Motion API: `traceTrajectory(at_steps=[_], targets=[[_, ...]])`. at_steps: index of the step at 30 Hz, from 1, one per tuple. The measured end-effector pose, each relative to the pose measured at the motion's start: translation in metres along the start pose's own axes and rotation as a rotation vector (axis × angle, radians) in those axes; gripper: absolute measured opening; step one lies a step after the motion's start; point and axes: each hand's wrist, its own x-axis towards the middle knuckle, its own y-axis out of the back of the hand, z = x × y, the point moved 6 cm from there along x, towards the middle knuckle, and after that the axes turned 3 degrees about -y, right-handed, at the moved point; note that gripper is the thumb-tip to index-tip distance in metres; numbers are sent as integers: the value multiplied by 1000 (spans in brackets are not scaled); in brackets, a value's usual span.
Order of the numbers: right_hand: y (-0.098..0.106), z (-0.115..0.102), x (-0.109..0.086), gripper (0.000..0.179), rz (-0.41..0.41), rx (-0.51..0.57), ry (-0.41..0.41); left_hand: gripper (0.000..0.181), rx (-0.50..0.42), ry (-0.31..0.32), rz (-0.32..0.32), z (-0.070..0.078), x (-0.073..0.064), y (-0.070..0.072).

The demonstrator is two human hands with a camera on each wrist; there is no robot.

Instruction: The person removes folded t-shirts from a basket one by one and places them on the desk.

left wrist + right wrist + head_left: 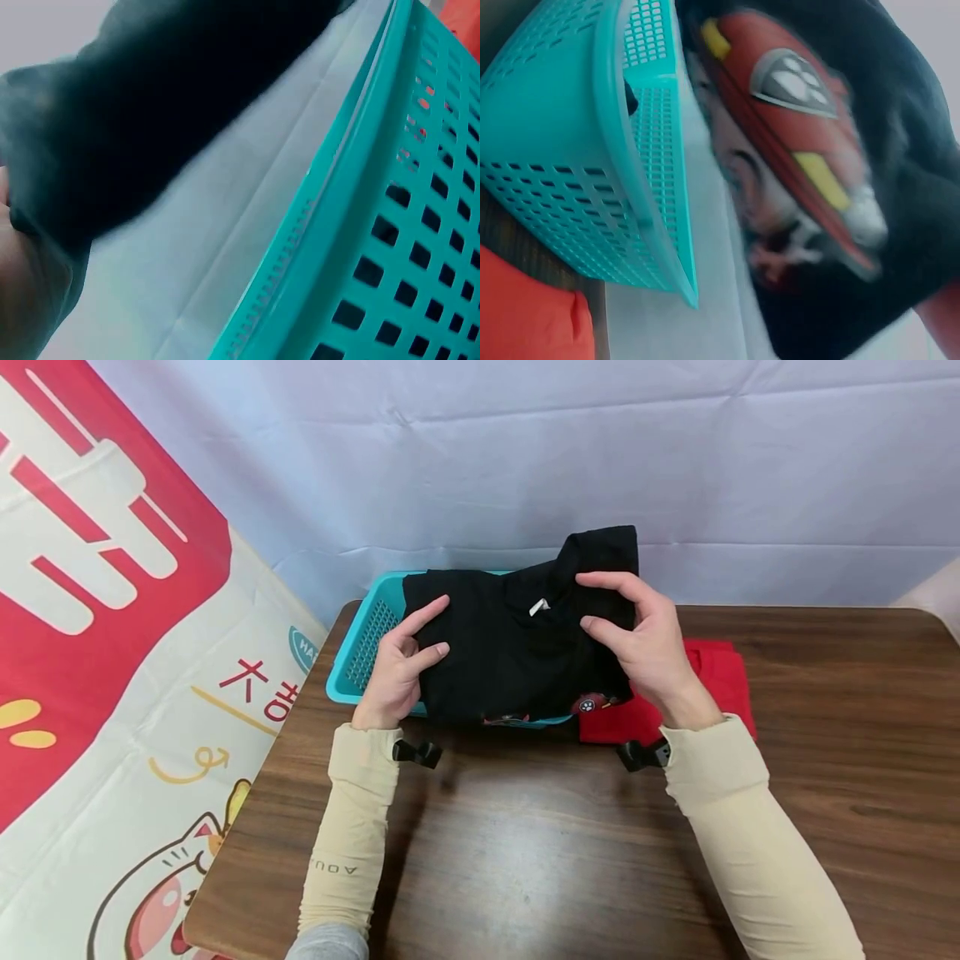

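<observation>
Both hands hold a black T-shirt [487, 652], partly folded, above a teal plastic basket [343, 687]. Its left side is gripped by my left hand [392, 677], thumb and forefinger on top and the other fingers largely hidden below. My right hand [654, 639] grips the right side near the collar, where a white label [539, 607] shows. In the right wrist view, a cartoon print [795, 97] with a red cap covers the shirt's underside. Dark cloth [172, 97] spans the left wrist view, raised over the basket's rim [330, 180].
Red folded cloth [723, 685] lies on the brown wooden table [525, 843], right of the basket and partly behind my right hand. A pale fabric backdrop [480, 460] hangs close behind the basket. A printed banner [90, 710] stands along the left table edge.
</observation>
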Motion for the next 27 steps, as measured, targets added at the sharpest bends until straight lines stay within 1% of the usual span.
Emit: traceTrajectory(at_steps=[4, 8, 15, 17, 19, 21, 25, 27], targets=[[7, 1, -3, 39, -42, 20, -63, 52, -37, -7, -2, 1, -1, -5], [14, 2, -5, 41, -74, 71, -117, 51, -46, -24, -5, 2, -1, -8], [21, 0, -13, 48, -203, 258, -173, 55, -101, -19, -39, 3, -4, -15], [23, 0, -15, 49, -223, 294, -198, 56, -121, -17, -46, 4, -6, -16], [26, 0, -17, 48, -221, 319, -224, 58, -125, -10, -54, 4, -7, -18], [28, 2, -20, 44, -200, 321, -263, 60, -116, 4, -65, 4, -7, -21], [34, 7, -24, 33, -123, 294, -354, 59, -56, 46, -66, 2, -8, -24], [36, 9, -27, 28, -77, 278, -392, 58, -48, 59, -56, 2, -8, -25]])
